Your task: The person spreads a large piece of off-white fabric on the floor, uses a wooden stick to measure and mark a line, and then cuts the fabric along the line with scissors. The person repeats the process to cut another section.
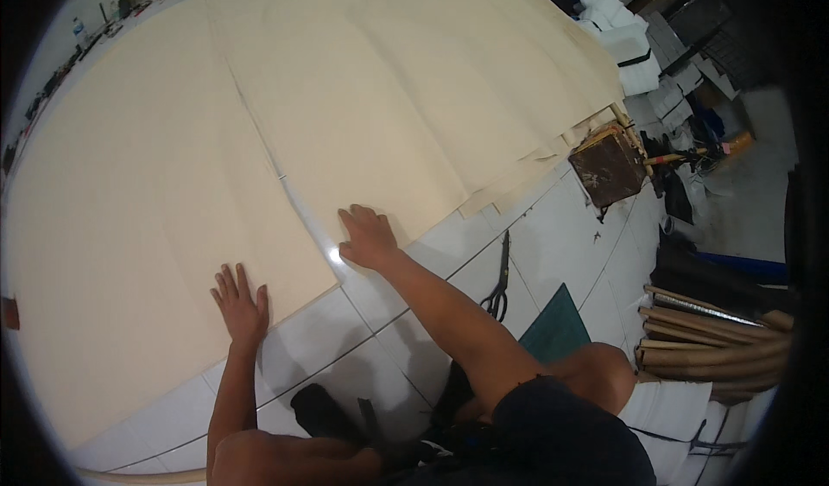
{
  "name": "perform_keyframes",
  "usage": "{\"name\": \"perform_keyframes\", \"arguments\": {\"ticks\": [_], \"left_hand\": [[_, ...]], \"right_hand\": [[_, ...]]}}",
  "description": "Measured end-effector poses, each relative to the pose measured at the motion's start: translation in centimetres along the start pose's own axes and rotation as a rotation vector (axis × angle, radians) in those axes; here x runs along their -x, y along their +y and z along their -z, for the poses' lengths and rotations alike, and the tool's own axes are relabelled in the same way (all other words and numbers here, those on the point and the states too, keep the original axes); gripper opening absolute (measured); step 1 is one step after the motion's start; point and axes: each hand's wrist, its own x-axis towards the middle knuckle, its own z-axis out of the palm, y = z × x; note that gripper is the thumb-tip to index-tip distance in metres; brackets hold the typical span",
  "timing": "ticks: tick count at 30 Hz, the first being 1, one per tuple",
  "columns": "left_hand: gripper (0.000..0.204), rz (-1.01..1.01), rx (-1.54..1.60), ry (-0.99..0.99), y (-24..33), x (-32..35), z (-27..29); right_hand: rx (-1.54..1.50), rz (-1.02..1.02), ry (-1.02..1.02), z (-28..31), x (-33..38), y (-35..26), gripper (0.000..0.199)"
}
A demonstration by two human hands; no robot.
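Observation:
A wide cream sheet [414, 80], either paper or cloth, lies spread over the white floor tiles. A long slit runs through it from the far side and widens near me into a gap where the tile shows. My left hand [242, 311] lies flat on the near edge of the left part, fingers spread. Over on the right part, beside the gap, my right hand [370, 239] presses down with its thumb apart from the fingers. Neither hand holds anything. Black-handled scissors [498, 283] rest on the tiles to the right of my right forearm.
A dark green flat piece [554, 330] lies by my knee. A brown worn block [608, 165] sits at the sheet's right corner. Brown rolls [717, 339] are stacked at the right; white folded bundles [623, 41] stand at the far right. A bottle [80, 32] is far left.

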Motion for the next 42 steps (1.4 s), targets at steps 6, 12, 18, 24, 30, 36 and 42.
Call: {"name": "perform_keyframes", "arguments": {"ticks": [6, 12, 18, 24, 30, 36, 42], "left_hand": [[0.076, 0.028, 0.001, -0.101, 1.6, 1.1, 2.1], [0.085, 0.058, -0.02, -0.168, 0.9, 0.3, 2.5], [0.085, 0.053, -0.016, -0.347, -0.7, -0.5, 4.1], [0.058, 0.299, 0.259, -0.359, 0.7, -3.6, 13.1], [0.03, 0.571, 0.621, -0.385, 7.0, 0.5, 26.2], [0.032, 0.555, 0.674, -0.513, 15.3, 5.5, 38.9], [0.038, 0.605, 0.89, -0.526, 20.7, -8.2, 48.1]], "right_hand": [[-0.007, -0.089, -0.337, -0.3, -3.4, 0.5, 0.066], [-0.063, -0.073, -0.248, 0.6, -6.8, 1.0, 0.067], [0.015, 0.038, -0.02, -1.2, -4.8, 0.0, 0.065], [-0.293, -0.474, -0.331, 1.8, -10.4, 1.6, 0.042], [-0.779, -1.159, -0.059, 18.8, -17.6, 11.9, 0.072], [-1.125, -1.17, 0.305, 40.0, -19.8, 12.5, 0.067], [-0.7, -0.564, 0.19, 51.4, -19.7, 2.9, 0.061]]}}
